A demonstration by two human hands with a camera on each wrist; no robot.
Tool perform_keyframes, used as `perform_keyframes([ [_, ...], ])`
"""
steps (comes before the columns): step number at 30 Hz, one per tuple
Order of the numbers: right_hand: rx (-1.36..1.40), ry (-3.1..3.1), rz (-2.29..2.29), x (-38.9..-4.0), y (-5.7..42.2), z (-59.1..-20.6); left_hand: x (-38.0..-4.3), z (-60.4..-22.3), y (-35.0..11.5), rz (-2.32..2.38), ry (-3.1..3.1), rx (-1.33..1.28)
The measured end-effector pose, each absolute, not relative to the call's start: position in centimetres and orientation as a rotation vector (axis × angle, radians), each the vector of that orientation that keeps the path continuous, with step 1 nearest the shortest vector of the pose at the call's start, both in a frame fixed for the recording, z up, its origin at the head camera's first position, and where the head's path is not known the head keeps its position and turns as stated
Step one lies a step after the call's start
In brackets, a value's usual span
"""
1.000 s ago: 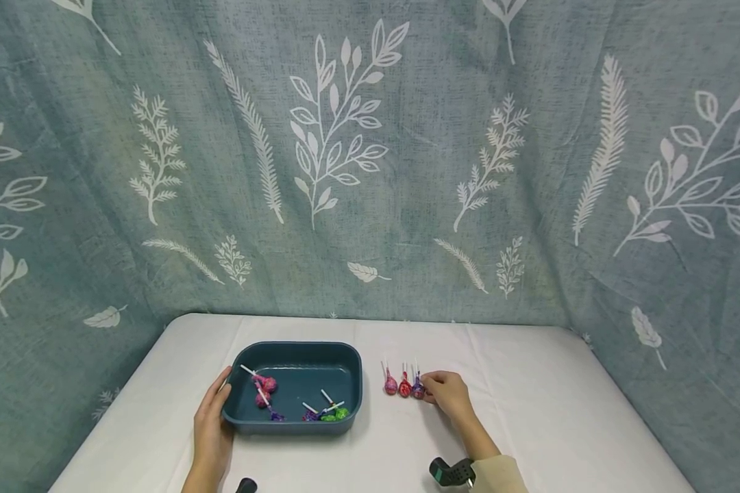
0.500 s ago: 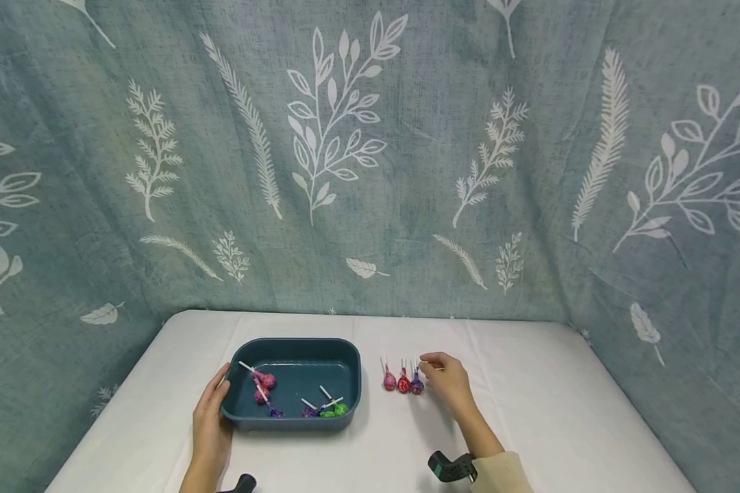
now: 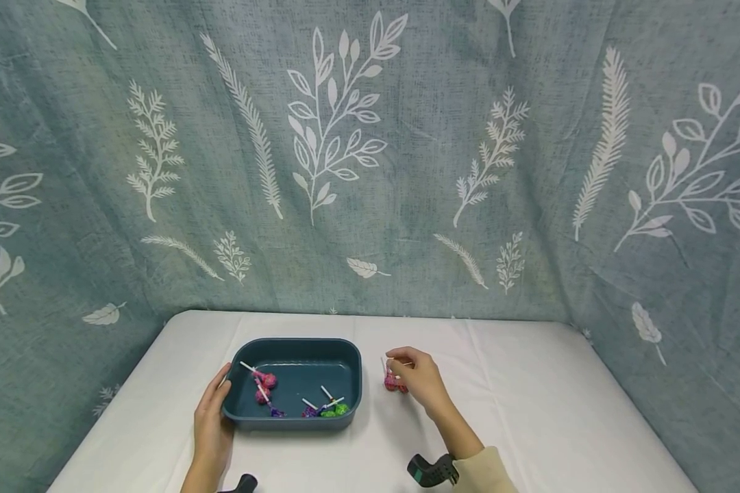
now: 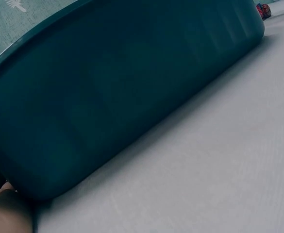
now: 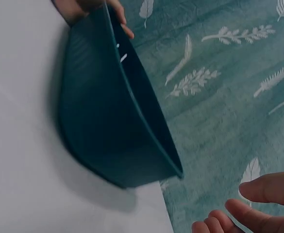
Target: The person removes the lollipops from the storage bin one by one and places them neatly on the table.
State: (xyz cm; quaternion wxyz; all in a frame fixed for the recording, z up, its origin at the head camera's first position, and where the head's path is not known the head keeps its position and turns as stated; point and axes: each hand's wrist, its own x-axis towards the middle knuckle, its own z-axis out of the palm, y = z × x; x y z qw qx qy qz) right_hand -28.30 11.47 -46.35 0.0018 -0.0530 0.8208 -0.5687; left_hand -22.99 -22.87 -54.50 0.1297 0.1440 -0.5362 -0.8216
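Note:
Against the left end of a dark teal bin (image 3: 292,424), my left hand (image 3: 212,428) rests with its fingers fairly straight and fingertips at the rim. Inside the bin lie pink lollipops (image 3: 266,381), a purple lollipop (image 3: 276,412) and green lollipops (image 3: 341,409). My right hand (image 3: 424,383) is over the small row of lollipops on the table, partly covering it. A pink lollipop (image 3: 390,382) and part of a red lollipop (image 3: 402,388) show beside its fingers; the purple one is hidden. In the right wrist view, the thumb (image 5: 268,188) and forefinger stand apart, nothing between them.
A white cloth covers the table (image 3: 530,411). A patterned green-blue curtain (image 3: 370,171) hangs behind it and at both sides. The bin's raised walls stand left of my right hand. Dark wrist devices (image 3: 432,471) sit on both arms.
My right hand has left the purple lollipop's side, lifted slightly and moved left over the row. The left hand and bin stay in place.

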Motion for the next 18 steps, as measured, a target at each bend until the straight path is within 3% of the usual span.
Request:
perform_keyframes([
  [18,-0.560,2.252,-1.829,-28.2,3.9,-45.4,-23.0,-54.5,-22.9,-2.391,-1.555,0.436],
])
